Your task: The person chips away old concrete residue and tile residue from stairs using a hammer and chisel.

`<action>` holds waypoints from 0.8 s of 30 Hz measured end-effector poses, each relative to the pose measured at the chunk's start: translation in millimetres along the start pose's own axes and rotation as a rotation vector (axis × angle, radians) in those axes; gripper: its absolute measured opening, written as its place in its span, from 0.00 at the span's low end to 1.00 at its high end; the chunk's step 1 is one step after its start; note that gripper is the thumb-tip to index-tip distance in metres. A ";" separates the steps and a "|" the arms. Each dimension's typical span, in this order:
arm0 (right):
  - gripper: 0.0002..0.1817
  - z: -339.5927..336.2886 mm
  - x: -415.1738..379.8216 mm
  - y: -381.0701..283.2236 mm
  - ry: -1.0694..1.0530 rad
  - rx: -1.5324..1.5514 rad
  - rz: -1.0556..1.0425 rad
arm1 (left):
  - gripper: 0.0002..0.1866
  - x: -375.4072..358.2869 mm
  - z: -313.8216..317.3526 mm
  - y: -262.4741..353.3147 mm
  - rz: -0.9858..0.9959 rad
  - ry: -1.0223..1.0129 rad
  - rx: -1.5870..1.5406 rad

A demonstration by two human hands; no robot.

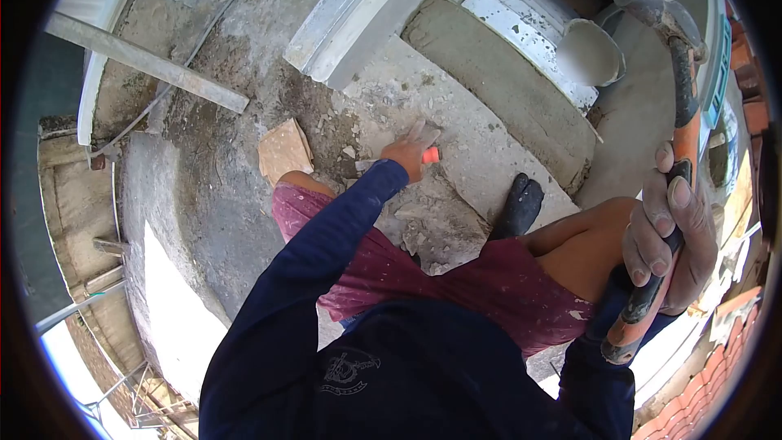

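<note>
My left hand [405,155] is low over the broken concrete floor, closed round a small tool. The tool's orange end [430,155] sticks out on the right of the hand, and most of the tool is hidden. On the right, my right hand [672,232] grips a hammer [688,130] by its orange and black handle. The hammer's metal head is raised toward the top right. Bits of rubble [350,151] lie around my left hand. A square tan tile [284,149] rests on the floor left of it.
Beyond the floor is a strip of grey mortar [505,85] beside white speckled steps [521,41]. A bucket [588,53] stands by the steps. A long metal bar [155,63] crosses the upper left near a cable. My foot [520,202] is right of the rubble.
</note>
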State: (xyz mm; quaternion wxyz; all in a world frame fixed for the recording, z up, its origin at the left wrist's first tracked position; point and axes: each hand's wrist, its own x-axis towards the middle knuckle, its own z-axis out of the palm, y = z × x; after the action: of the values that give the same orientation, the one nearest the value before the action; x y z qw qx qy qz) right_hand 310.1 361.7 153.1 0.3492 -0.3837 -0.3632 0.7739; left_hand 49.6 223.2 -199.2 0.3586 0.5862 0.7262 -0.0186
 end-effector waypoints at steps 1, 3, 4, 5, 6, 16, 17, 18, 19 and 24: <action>0.19 -0.7 2.1 0.2 -0.028 0.003 0.007 | 0.42 13.6 25.4 -5.4 0.005 -0.034 -0.026; 0.19 0.7 3.0 0.4 -0.041 0.013 0.032 | 0.43 17.1 37.6 -8.5 -0.005 -0.098 0.017; 0.19 -0.2 2.6 -0.7 -0.042 0.016 0.046 | 0.43 3.9 38.7 -2.0 -0.024 -0.134 0.078; 0.19 -1.9 1.9 -1.6 -0.045 0.018 0.050 | 0.43 -5.4 38.2 0.5 -0.036 -0.169 0.147; 0.19 -3.8 -0.2 -1.6 -0.043 0.024 0.055 | 0.40 -9.8 43.9 -8.7 0.004 -0.137 0.166; 0.17 1.6 1.4 -4.0 -0.030 0.064 0.022 | 0.34 31.0 -3.7 7.1 -0.014 0.202 -0.317; 0.17 3.5 -0.2 -4.0 -0.021 0.058 0.021 | 0.34 37.7 20.7 13.9 0.028 0.238 -0.254; 0.17 5.1 -1.4 -3.8 -0.008 0.054 0.019 | 0.35 40.0 38.6 24.5 0.072 0.273 -0.188; 0.16 5.9 -2.1 -4.5 0.006 0.050 0.014 | 0.35 27.5 47.7 46.0 0.066 0.156 -0.015; 0.19 -6.9 -14.6 -9.0 0.024 0.082 0.076 | 0.38 7.7 1.3 97.5 0.018 -0.554 -0.011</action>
State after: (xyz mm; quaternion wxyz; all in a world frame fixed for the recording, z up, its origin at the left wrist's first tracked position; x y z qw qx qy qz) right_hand 325.0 356.2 162.5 0.3393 -0.3918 -0.3122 0.7962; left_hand 134.1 259.5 -165.9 0.5468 0.5633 0.5954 -0.1709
